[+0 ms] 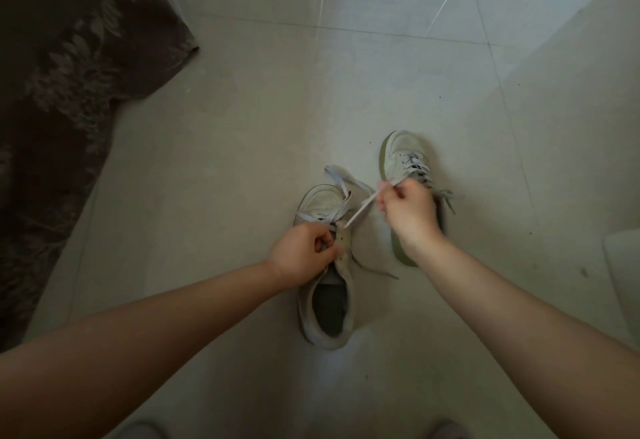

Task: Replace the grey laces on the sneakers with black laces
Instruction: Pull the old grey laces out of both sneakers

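Two sneakers, each with one grey lace; two hands; one dark patterned rug.

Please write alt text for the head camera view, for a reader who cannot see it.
A person's right hand pulls a grey lace out of the near sneaker while the left hand pinches that shoe at its eyelets. A second sneaker, with its grey lace in, lies beyond the right hand on the pale tiled floor; a dark patterned cloth lies far left.
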Demonstrator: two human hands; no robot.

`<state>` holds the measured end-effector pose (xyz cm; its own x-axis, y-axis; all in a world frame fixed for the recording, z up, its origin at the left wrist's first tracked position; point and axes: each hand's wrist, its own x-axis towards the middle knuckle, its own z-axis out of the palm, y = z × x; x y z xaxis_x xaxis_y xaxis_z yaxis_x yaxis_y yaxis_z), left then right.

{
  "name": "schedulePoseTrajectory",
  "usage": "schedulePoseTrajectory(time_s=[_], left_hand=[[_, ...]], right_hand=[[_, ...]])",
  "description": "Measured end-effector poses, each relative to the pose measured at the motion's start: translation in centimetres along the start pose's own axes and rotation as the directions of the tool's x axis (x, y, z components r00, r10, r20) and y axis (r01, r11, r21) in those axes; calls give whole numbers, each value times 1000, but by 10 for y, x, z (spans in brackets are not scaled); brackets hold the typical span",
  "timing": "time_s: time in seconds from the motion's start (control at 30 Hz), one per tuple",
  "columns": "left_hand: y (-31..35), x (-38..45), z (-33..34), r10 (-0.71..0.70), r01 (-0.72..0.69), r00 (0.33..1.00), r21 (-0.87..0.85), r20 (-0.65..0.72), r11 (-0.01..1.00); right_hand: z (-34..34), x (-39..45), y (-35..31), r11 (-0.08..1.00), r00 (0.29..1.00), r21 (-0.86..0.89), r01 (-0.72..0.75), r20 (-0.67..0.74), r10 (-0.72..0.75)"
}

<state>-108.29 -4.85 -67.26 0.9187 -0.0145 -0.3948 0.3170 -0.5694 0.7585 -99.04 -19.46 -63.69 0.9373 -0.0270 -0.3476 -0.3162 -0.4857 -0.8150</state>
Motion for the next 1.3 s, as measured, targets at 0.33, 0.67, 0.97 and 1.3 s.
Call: schedulePoseTrajectory(time_s=[0.33,0.67,0.97,1.3], left_hand=[[3,1,1,25,-24,1000,43,-7,999],[1,0,0,13,-13,1000,48,5,999],[0,-1,2,0,1,1000,41,-23,999],[-18,-1,-3,-99,67,941,-110,-323,992]], right_hand=[[22,-28,14,955,919,-297,-13,374,128],[20,-18,12,960,928,-279,17,363,89],[-1,4,10,989,982,-86,-124,135,135],[24,-32,17,879,937,-439,184,349,-22]])
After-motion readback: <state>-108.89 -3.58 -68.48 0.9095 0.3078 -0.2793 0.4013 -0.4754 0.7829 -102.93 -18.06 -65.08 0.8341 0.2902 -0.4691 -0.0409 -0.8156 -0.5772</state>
